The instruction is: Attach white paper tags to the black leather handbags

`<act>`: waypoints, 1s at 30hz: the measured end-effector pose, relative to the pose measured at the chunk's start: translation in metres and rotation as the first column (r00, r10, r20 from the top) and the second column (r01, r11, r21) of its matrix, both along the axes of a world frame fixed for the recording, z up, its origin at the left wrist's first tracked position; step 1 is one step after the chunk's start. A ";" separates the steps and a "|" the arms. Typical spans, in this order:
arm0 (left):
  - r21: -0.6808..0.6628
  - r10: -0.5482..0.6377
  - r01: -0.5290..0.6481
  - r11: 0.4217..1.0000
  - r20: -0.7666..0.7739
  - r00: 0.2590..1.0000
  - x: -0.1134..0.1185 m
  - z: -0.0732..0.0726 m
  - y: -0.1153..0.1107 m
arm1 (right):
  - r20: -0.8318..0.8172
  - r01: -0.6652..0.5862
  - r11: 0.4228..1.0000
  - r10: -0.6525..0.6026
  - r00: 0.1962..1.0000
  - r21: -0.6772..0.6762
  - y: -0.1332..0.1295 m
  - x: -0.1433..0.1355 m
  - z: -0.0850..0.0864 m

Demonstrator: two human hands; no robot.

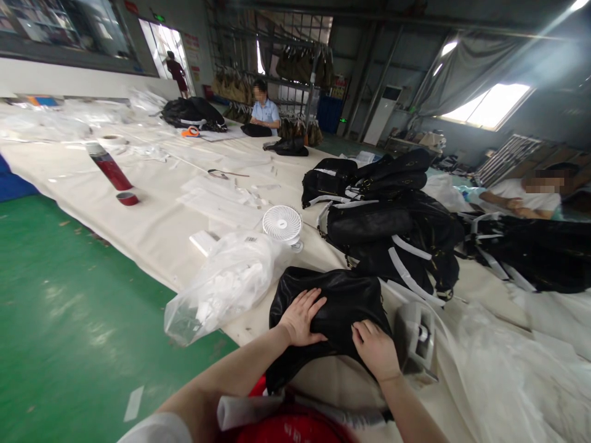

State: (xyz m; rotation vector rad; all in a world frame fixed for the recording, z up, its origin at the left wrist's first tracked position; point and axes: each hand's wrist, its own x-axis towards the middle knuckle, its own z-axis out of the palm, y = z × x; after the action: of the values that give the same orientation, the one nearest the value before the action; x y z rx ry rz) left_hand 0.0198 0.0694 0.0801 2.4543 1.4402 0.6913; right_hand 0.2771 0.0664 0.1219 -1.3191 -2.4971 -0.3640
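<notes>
A black leather-like bag (344, 292) lies on the cloth-covered table right in front of me. Spread flat across its left part is my left hand (302, 318), fingers apart and pressing on the material. My right hand (375, 347) has its fingers curled at the bag's right side, pinching the black material there. One strap-like part of the bag hangs toward my body at the lower left. Close to the right hand stands a grey tape dispenser (418, 335). A clear plastic bag with white contents (231, 283) lies left of the black bag.
A small white fan (282, 225) stands beyond the plastic bag. Black bags with white-wrapped straps (392, 227) are piled at right. A red flask (111, 169) and its cup (127, 199) stand far left. Plastic sheets (508, 369) lie at right. Two co-workers sit farther off.
</notes>
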 end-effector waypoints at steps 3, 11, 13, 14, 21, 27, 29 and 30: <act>-0.011 -0.003 0.003 1.000 -0.010 1.000 0.000 0.001 0.000 | 0.066 -0.028 0.999 0.026 0.997 0.033 0.001 0.000 -0.004; -0.006 -0.004 0.003 1.000 -0.021 1.000 0.000 0.003 -0.001 | 0.212 -0.107 0.994 0.100 0.972 0.022 0.012 0.007 -0.004; -0.004 -0.001 0.001 1.000 -0.023 1.000 0.001 0.002 -0.001 | 0.237 -0.107 0.994 0.107 0.965 -0.013 0.015 0.006 -0.001; -0.002 -0.001 0.001 1.000 -0.024 1.000 0.001 0.001 -0.001 | 0.246 -0.102 0.994 0.108 0.963 -0.038 0.016 0.004 0.001; -0.021 -0.024 0.023 1.000 -0.045 0.999 -0.007 0.004 -0.008 | 0.011 0.001 0.915 0.004 1.000 -0.404 0.019 0.011 0.028; 0.005 0.063 -0.063 0.998 -0.071 0.996 -0.041 -0.011 -0.066 | -0.285 0.396 0.640 -0.699 0.656 -0.659 0.033 0.046 0.032; 0.029 0.137 -0.136 0.990 -0.065 0.988 -0.052 -0.022 -0.085 | -0.297 0.319 0.504 -0.802 0.519 -0.803 0.035 0.044 0.025; 0.050 0.191 -0.188 0.981 -0.053 0.980 -0.056 -0.028 -0.093 | -0.316 0.210 0.456 -0.819 0.478 -0.865 0.036 0.040 0.021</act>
State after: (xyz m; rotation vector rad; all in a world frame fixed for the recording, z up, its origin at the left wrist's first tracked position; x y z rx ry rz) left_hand -0.0367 -0.0240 0.0516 2.4098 1.7158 0.7018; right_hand 0.3171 0.1020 0.1433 -2.0719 -1.3852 1.0373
